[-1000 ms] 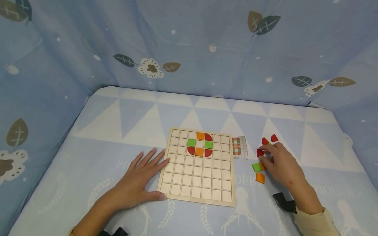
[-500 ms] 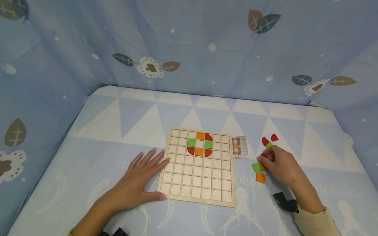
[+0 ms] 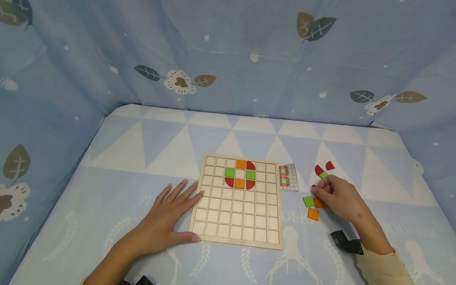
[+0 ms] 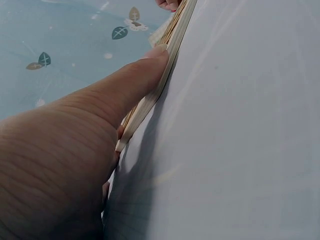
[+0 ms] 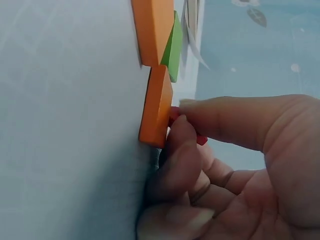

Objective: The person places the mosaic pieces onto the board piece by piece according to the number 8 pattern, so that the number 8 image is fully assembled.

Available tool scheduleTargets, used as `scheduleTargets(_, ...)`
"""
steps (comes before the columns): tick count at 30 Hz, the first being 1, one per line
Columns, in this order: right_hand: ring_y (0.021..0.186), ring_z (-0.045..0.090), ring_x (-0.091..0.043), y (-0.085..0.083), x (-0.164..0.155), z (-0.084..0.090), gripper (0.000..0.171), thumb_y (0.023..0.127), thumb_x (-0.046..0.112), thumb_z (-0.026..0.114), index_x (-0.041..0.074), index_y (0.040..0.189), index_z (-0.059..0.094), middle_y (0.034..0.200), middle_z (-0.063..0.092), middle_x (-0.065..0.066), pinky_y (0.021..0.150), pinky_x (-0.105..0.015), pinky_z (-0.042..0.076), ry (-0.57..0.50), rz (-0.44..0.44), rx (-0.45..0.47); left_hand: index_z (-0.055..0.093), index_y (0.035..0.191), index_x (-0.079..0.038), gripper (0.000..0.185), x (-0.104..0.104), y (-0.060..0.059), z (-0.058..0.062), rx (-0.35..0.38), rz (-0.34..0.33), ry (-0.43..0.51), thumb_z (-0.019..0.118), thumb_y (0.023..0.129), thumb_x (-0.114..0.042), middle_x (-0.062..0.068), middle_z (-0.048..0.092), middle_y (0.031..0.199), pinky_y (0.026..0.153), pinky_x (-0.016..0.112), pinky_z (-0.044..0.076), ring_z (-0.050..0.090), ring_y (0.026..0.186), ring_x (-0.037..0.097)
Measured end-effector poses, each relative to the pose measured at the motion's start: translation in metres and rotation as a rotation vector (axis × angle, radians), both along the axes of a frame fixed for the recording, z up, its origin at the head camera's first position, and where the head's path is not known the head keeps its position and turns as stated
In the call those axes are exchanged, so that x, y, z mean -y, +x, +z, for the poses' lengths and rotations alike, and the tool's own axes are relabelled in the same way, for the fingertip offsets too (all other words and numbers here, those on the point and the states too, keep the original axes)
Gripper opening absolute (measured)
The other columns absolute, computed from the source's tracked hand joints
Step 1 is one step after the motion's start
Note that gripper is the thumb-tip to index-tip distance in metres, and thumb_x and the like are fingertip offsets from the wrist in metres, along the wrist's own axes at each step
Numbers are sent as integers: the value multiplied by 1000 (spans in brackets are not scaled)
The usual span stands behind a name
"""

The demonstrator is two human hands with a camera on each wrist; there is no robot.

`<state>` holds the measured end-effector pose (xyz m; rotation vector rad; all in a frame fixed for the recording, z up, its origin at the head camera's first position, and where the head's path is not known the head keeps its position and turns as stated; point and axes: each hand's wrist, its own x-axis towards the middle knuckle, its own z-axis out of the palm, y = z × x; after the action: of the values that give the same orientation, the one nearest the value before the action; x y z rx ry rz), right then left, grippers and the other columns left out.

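Note:
A wooden grid board [image 3: 235, 217] lies on the table, with several red, orange and green tiles in its upper cells. My left hand [image 3: 164, 221] rests at its left edge, fingers spread and thumb against the lower left corner; the left wrist view shows that thumb [image 4: 135, 75] along the board's side. To the right of the board, my right hand [image 3: 340, 200] pinches a small red piece [image 5: 202, 140] between thumb and fingers, which hide most of it. Just below those fingers sit an orange square [image 3: 319, 202], a green square [image 3: 308, 201] and another orange square [image 3: 313, 214].
A printed pattern card [image 3: 289, 178] lies against the board's right edge. Beyond the right hand are a red rounded piece [image 3: 318, 170], a green piece [image 3: 323, 174] and another red piece [image 3: 329, 165]. A black wrist device [image 3: 345, 243] sits by the right wrist.
My right fingers have drawn the red piece slightly toward the hand and closed around it, uncovering more of the orange square and the far green piece. The left hand has stayed still.

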<state>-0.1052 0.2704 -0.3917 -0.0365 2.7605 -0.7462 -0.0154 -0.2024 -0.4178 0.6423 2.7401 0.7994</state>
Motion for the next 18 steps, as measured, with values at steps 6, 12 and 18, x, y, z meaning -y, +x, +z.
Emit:
scheduleTargets(6, 69, 55, -21, -1, -1, 1, 22, 101, 15, 67, -1, 110, 55, 77, 61, -3, 59, -27, 47, -59, -2, -48, 30, 167, -29, 105, 0, -1, 0, 1, -1, -6, 73, 82, -74, -8, 14, 174, 126, 49, -5, 1, 161, 25)
scheduleTargets(12, 65, 54, -20, -2, -3, -1, 29, 103, 13, 62, -2, 127, 58, 77, 61, -2, 57, -27, 44, -72, 20, -96, 30, 167, -30, 105, 0, -1, 0, 1, -1, -11, 74, 82, -73, -8, 14, 174, 126, 49, -5, 1, 161, 24)
scheduleTargets(18, 76, 60, -20, -1, -4, 0, 18, 105, 16, 62, 2, 116, 62, 82, 69, -1, 66, -30, 48, -66, 5, -129, 30, 167, -29, 105, -1, -1, 1, -1, -3, -8, 75, 82, -72, -8, 14, 174, 126, 49, -5, 1, 161, 25)
